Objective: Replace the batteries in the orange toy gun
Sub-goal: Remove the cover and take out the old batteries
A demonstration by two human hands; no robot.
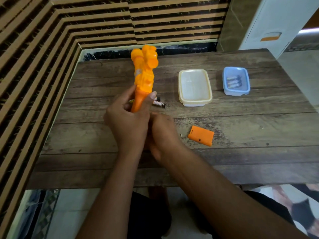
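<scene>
Wood-plank worktop [241,161] against a slatted wall.

**Item:** orange toy gun [144,75], moulded plastic, held upright over the worktop. The left hand [127,121] has its fingers wrapped round the handle.

**Other hand:** right hand [164,133] at the handle's base. Its fingers are hidden, so its grip cannot be told.

**Loose parts:** battery cover [201,135] off; two batteries [158,102] lying out.

**Step, judged:** emptying the compartment.

**Next:** fresh cells from the blue tub [236,92], polarity matched.

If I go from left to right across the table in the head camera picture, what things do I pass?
Orange toy gun → loose batteries → cream tub → blue tub.
</scene>
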